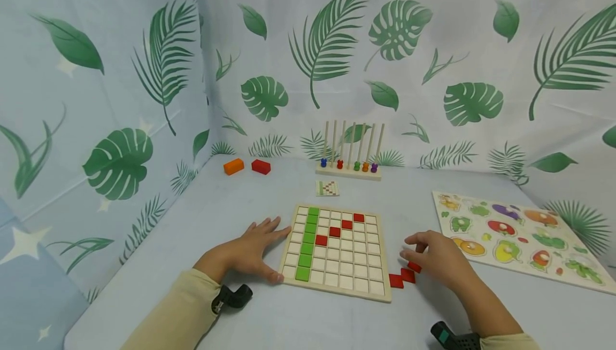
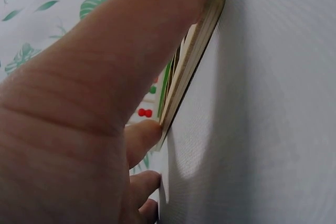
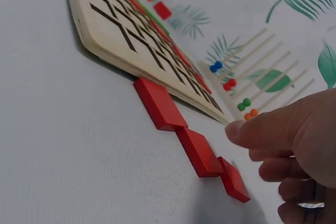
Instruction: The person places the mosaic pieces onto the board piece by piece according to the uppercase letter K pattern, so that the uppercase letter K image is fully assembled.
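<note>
From the head camera, a square wooden grid board point(image 1: 338, 251) lies flat on a pale grey table point(image 1: 202, 222) inside a leaf-printed fabric booth. A column of green tiles point(image 1: 308, 243) fills its second column from the left, and a diagonal of red tiles point(image 1: 340, 228) climbs toward its upper right. The left hand point(image 1: 250, 251) lies flat with fingers spread against the board's left edge, apparently steadying it. The right hand point(image 1: 435, 256) hovers with fingers loosely curled over three loose red tiles point(image 1: 405, 275) lying on the table just beside the board's lower right corner; it holds nothing that can be seen. Farther back stand a rod-and-bead rack point(image 1: 351, 153), a small pattern card point(image 1: 328, 188), an orange block point(image 1: 233, 166) and a red block point(image 1: 261, 166). A vegetable peg puzzle point(image 1: 517, 235) lies at the right.

From the left wrist camera, the left thumb lies straight along the board's edge, touching the wood.

From the right wrist camera, the three red tiles lie in a staggered row just beside the board's edge, resting on the table. The right hand's fingertips point(image 3: 239, 129) hang just above the farthest tile; whether they touch it is hard to tell from this angle.
</note>
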### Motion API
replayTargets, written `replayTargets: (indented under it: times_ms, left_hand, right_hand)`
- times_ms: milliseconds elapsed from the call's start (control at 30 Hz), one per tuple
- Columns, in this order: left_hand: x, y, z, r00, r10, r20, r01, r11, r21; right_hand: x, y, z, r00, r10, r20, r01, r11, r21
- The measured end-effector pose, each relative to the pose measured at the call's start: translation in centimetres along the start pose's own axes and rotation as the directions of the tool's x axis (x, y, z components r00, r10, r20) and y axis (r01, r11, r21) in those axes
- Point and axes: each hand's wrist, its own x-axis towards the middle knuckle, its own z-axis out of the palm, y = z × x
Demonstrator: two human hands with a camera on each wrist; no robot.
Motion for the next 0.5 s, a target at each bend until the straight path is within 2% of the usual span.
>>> replayTargets:
  times_ms: [233,500]
  left_hand:
    - [-0.05,-0.04,0.01,1.0,0.0,-0.006,0.0,1.0,0.0]
    - [-0.11,0.15,-0.04,1.0,-0.002,0.0,0.002,1.0,0.008]
  right_hand:
    - [0.21,0.56,-0.26,0.998,0.055,0.043,-0.054,0.998,-0.02]
    - [0.01,0.97,-0.29,0.995,0.078,0.056,-0.079,0.997,0.025]
